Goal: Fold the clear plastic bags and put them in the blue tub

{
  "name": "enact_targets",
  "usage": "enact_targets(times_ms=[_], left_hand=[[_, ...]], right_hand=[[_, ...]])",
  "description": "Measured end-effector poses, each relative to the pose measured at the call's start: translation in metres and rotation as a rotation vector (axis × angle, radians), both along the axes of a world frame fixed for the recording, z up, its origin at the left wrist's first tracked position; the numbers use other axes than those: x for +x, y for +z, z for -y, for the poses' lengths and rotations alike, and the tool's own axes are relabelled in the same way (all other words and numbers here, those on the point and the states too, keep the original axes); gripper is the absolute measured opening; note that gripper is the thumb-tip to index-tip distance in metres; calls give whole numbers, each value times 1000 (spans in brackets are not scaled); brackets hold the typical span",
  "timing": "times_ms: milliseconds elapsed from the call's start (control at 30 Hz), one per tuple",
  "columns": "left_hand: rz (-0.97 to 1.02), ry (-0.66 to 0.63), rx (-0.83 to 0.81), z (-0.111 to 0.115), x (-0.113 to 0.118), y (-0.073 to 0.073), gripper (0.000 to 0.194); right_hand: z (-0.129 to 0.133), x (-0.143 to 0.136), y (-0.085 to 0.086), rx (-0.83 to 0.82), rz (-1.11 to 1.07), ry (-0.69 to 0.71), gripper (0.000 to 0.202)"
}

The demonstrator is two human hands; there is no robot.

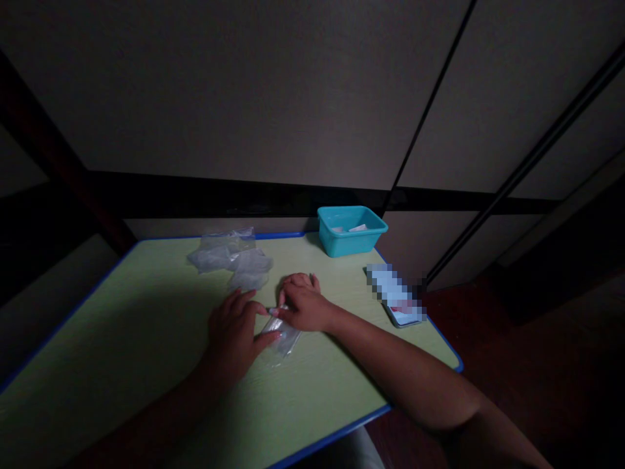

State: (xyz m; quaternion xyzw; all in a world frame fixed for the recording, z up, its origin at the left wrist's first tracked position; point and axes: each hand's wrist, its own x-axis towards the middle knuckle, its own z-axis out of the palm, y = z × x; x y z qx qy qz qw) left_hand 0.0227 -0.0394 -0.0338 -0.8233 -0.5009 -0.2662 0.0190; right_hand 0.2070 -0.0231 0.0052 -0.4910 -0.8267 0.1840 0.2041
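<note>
A folded clear plastic bag (289, 337) lies on the table between my two hands. My right hand (305, 305) is over its upper end, fingers curled and thumb pressed on the plastic; the part under the palm is hidden. From the left, my left hand (234, 329) rests with thumb and index finger spread apart. Its thumb touches the bag's left edge, and its index fingertip is close to my right thumb. Just beyond my hands lies a loose pile of crumpled clear plastic bags (227, 254).
A turquoise plastic basket (351, 242) with some pale packets inside stands at the back right corner. A phone (403, 311), partly blurred, lies near the right edge. The light green table (161, 312) has a blue rim, with pale cabinet panels (273, 98) behind it.
</note>
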Motion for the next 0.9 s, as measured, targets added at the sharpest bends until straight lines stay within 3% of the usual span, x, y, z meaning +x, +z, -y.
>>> enact_targets(times_ms=[367, 567, 733, 900], left_hand=[[63, 0, -55, 11, 4, 9, 30], [163, -60, 10, 9, 3, 10, 7], [233, -114, -3, 10, 3, 16, 19], [358, -103, -70, 10, 3, 20, 24]], right_hand=[[1, 10, -5, 16, -69, 82, 12], [1, 12, -2, 6, -345, 136, 8], [3, 8, -4, -298, -762, 111, 27], [2, 7, -8, -489, -915, 134, 42]])
